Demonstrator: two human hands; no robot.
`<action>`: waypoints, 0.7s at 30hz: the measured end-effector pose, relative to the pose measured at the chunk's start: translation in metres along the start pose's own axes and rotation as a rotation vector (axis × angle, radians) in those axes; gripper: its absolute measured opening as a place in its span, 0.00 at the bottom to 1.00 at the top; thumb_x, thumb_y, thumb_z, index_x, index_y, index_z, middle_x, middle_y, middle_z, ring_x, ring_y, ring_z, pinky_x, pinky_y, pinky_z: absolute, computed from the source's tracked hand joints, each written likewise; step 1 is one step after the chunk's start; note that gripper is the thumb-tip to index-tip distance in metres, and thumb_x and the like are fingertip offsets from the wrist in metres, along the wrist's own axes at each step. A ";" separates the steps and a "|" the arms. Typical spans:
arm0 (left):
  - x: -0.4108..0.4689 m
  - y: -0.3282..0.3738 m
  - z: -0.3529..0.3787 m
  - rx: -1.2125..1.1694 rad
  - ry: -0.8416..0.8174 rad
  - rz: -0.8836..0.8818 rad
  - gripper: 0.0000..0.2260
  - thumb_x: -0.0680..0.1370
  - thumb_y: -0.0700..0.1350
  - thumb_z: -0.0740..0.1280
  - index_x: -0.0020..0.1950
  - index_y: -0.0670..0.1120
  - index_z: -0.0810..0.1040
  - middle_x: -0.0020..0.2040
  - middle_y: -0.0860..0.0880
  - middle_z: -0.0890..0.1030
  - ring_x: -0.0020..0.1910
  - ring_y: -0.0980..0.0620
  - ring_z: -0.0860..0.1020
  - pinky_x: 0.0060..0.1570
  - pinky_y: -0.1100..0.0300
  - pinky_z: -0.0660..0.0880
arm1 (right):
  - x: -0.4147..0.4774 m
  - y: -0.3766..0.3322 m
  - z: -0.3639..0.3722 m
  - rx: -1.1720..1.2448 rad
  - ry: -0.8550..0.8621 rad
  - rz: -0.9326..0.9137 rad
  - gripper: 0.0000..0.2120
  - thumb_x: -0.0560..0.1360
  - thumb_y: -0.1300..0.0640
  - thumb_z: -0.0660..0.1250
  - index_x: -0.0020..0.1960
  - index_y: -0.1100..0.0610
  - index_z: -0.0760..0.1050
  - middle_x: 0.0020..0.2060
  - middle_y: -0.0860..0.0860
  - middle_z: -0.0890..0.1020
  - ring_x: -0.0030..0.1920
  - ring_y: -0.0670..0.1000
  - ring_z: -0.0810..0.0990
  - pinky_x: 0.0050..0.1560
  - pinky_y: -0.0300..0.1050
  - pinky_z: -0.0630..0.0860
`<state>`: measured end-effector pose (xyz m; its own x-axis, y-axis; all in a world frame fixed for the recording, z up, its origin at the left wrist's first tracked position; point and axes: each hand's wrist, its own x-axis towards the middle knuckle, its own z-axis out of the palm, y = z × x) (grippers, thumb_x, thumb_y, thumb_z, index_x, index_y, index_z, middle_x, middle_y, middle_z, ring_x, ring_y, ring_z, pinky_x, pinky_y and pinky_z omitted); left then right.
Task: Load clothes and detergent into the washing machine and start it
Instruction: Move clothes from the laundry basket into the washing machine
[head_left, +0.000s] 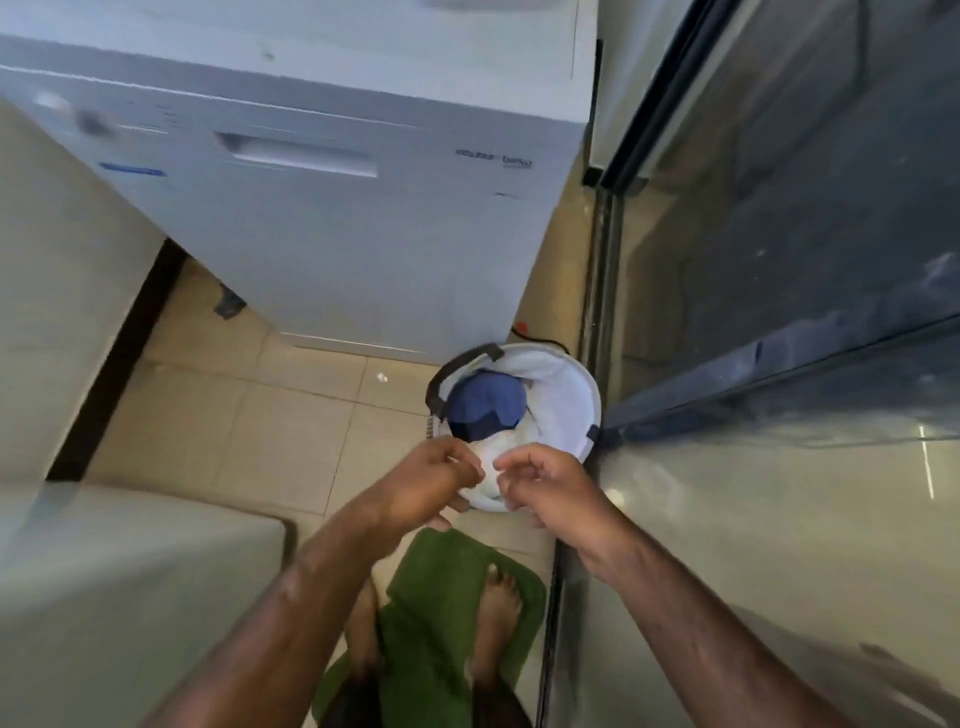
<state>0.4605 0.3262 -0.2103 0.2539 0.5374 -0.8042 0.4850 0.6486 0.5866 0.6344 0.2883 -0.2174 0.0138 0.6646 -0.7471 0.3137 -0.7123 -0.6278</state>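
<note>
Clothes: blue garment (485, 402) and white cloth (498, 467) lie in round white basket (584, 395) on tiled floor (249, 426), just beside white washing machine (332, 228) | left hand (431, 480) and right hand (543, 488) over basket's near rim, fingers curled, pinching white cloth | green mat (441, 597) underfoot

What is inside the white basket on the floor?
The basket holds a blue garment and white cloth. Both hands cover its near rim; anything under those clothes is hidden.
</note>
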 end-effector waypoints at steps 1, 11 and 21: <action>0.019 -0.006 0.004 0.007 -0.012 -0.025 0.07 0.80 0.45 0.65 0.57 0.47 0.77 0.55 0.44 0.81 0.49 0.48 0.82 0.44 0.54 0.78 | 0.015 0.014 -0.001 0.000 0.017 0.017 0.10 0.78 0.63 0.68 0.58 0.54 0.82 0.49 0.56 0.85 0.43 0.47 0.80 0.35 0.31 0.72; 0.257 -0.086 0.027 0.080 0.047 -0.138 0.16 0.77 0.44 0.69 0.64 0.47 0.73 0.59 0.43 0.76 0.57 0.44 0.76 0.60 0.48 0.76 | 0.207 0.155 0.001 0.147 0.173 0.185 0.11 0.76 0.64 0.69 0.55 0.52 0.82 0.50 0.53 0.85 0.48 0.51 0.81 0.48 0.46 0.78; 0.464 -0.118 0.040 0.474 0.294 -0.051 0.37 0.77 0.55 0.68 0.81 0.44 0.56 0.79 0.39 0.61 0.76 0.38 0.65 0.73 0.48 0.65 | 0.399 0.213 0.000 0.355 0.229 0.280 0.16 0.77 0.59 0.72 0.63 0.51 0.73 0.65 0.55 0.78 0.61 0.54 0.76 0.52 0.51 0.76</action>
<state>0.5545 0.4772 -0.6569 0.0091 0.6832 -0.7302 0.8310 0.4010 0.3856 0.7071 0.4015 -0.6489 0.2720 0.4414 -0.8551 -0.0730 -0.8765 -0.4758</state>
